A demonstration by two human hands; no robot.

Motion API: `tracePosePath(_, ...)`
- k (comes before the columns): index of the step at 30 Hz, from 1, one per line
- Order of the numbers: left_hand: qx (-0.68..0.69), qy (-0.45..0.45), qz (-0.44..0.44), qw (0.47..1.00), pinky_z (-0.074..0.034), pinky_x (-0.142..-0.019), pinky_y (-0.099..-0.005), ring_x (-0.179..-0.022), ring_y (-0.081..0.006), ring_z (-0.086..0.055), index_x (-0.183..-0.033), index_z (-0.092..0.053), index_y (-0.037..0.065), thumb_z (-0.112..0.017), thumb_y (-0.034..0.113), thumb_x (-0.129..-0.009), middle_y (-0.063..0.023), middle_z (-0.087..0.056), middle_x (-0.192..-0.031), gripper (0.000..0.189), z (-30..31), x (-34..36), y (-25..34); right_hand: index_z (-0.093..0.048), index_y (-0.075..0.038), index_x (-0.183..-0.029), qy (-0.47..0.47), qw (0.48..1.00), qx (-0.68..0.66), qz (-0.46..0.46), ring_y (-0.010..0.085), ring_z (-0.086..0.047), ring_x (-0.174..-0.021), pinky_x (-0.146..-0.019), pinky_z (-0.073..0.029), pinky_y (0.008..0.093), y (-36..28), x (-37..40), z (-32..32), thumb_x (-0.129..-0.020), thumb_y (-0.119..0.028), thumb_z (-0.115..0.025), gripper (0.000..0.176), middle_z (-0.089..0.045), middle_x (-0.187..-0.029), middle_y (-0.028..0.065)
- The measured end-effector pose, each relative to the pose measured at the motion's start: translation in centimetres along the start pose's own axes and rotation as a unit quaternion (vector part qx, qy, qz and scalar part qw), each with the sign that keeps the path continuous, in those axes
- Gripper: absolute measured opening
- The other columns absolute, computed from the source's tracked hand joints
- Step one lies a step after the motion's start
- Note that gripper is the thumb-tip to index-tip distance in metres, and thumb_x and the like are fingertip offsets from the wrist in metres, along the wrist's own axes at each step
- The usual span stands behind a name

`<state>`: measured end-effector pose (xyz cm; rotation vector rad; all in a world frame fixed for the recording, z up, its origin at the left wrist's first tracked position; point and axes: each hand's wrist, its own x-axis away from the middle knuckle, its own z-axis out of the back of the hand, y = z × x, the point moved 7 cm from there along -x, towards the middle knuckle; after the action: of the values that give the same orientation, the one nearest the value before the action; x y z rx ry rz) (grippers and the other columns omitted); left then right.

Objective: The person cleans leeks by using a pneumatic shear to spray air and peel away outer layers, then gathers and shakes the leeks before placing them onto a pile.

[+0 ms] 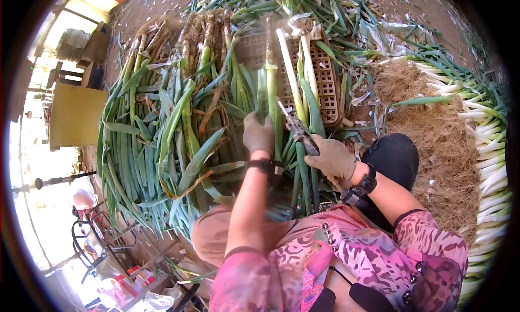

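My left hand (258, 133), in a grey-brown glove, is closed round the green part of a long leek (271, 84), whose brown root end points away from me. In my gloved right hand (331, 156) is a dark-handled tool (299, 132) with a thin metal tip, close to the right side of that leek. Two leeks with bare white stems (291, 68) lie on a brown plastic crate (325, 79), just beyond the tool. A large pile of unpeeled leeks (146, 111) with dirty roots spreads to the left of my left hand.
At the right, white-stemmed leeks (490, 166) lie in a long row, with matted roots (428, 133) towards me. Loose green leaves (341, 14) cover the ground at the back. A yellow board (76, 116) and a metal frame (86, 241) stand at the left.
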<state>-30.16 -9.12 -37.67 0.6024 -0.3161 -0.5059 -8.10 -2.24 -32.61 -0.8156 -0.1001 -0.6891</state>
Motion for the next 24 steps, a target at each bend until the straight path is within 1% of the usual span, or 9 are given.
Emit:
tracePosePath(1,-0.001,0.012,0.029,1.0,-0.051,-0.091,-0.0466,-0.107,-0.0363,-0.064,-0.119,-0.06,0.007,-0.066,0.039,-0.087,-0.0133,-0.06,-0.131,0.046,0.0,1.5,-0.7,-0.054,0.001,-0.126,-0.005,1.0,-0.005,0.025,0.0438,-0.066,-0.09,-0.08,-0.051,0.0506,-0.5,0.0,-0.2,-0.083,-0.043,-0.067,0.063,-0.067,-0.092,0.0289)
tracePosePath(4,-0.025,0.068,-0.043,0.996,-0.052,-0.089,-0.0478,-0.107,-0.0386,-0.063,-0.118,-0.057,0.005,-0.073,0.032,-0.083,-0.0135,-0.051,-0.138,0.047,-1.0,3.6,-0.1,-0.055,0.002,-0.123,-0.027,1.0,0.013,-0.008,0.0439,-0.067,-0.089,-0.079,-0.052,0.0502,-0.2,-2.2,-0.8,-0.083,-0.044,-0.066,0.062,-0.068,-0.09,0.028)
tracePosePath(7,-0.067,0.05,-0.057,0.995,-0.051,-0.092,-0.0456,-0.113,-0.0385,-0.06,-0.119,-0.056,0.005,-0.075,0.039,-0.082,-0.0162,-0.051,-0.137,0.054,-2.5,3.6,0.2,-0.058,0.0,-0.118,0.016,0.999,0.003,-0.034,0.0436,-0.067,-0.087,-0.079,-0.052,0.0499,0.2,-5.5,0.8,-0.083,-0.043,-0.066,0.056,-0.069,-0.089,0.0264)
tracePosePath(8,-0.104,0.012,-0.008,0.995,-0.052,-0.09,-0.0482,-0.107,-0.0417,-0.062,-0.118,-0.057,0.005,-0.078,0.033,-0.08,-0.0192,-0.052,-0.133,0.051,-3.1,3.3,-0.3,-0.059,-0.001,-0.114,0.046,0.998,0.007,-0.029,0.0431,-0.067,-0.085,-0.078,-0.053,0.0499,0.7,-6.2,1.0,-0.082,-0.043,-0.066,0.053,-0.069,-0.087,0.0257)
tracePosePath(12,-0.069,-0.056,0.037,0.995,-0.052,-0.09,-0.0473,-0.107,-0.0392,-0.065,-0.121,-0.061,0.007,-0.078,0.042,-0.077,-0.0215,-0.065,-0.119,0.059,-2.4,1.2,-0.4,-0.058,0.001,-0.114,-0.021,1.0,0.009,-0.004,0.0428,-0.068,-0.085,-0.078,-0.053,0.0494,-1.0,-4.5,1.8,-0.082,-0.043,-0.066,0.055,-0.069,-0.087,0.0268)
tracePosePath(15,-0.057,-0.169,0.004,0.984,-0.053,-0.088,-0.0473,-0.101,-0.0374,-0.068,-0.116,-0.066,0.009,-0.078,0.044,-0.077,-0.0202,-0.071,-0.107,0.054,-4.4,2.0,1.4,-0.058,0.001,-0.115,0.007,0.999,0.044,-0.019,0.0427,-0.068,-0.086,-0.079,-0.053,0.0493,0.0,-4.9,1.4,-0.082,-0.044,-0.066,0.056,-0.069,-0.087,0.0268)
tracePosePath(19,-0.026,-0.184,-0.003,0.983,-0.052,-0.089,-0.0468,-0.103,-0.0369,-0.068,-0.112,-0.068,0.008,-0.074,0.049,-0.08,-0.0194,-0.071,-0.104,0.052,-6.4,4.0,0.6,-0.059,0.002,-0.116,0.043,0.995,0.035,-0.085,0.0433,-0.068,-0.088,-0.081,-0.053,0.0495,1.1,-8.5,4.2,-0.083,-0.045,-0.066,0.058,-0.069,-0.089,0.0274)
tracePosePath(22,-0.039,-0.143,-0.026,0.989,-0.051,-0.092,-0.0424,-0.106,-0.0367,-0.067,-0.122,-0.067,0.008,-0.067,0.051,-0.084,-0.0236,-0.07,-0.109,0.057,-6.4,4.3,0.2,-0.061,0.0,-0.113,0.081,0.994,0.036,-0.07,0.0425,-0.068,-0.089,-0.081,-0.054,0.0491,2.1,-10.9,5.7,-0.082,-0.045,-0.067,0.055,-0.069,-0.091,0.0283)
tracePosePath(24,0.051,-0.152,0.019,0.987,-0.05,-0.093,-0.0439,-0.107,-0.0383,-0.066,-0.125,-0.064,0.009,-0.062,0.05,-0.091,-0.0224,-0.07,-0.111,0.054,-6.8,4.2,-1.2,-0.062,0.0,-0.111,0.043,0.997,0.048,-0.047,0.0425,-0.068,-0.09,-0.082,-0.054,0.049,1.7,-10.0,5.2,-0.082,-0.045,-0.067,0.054,-0.069,-0.091,0.028)
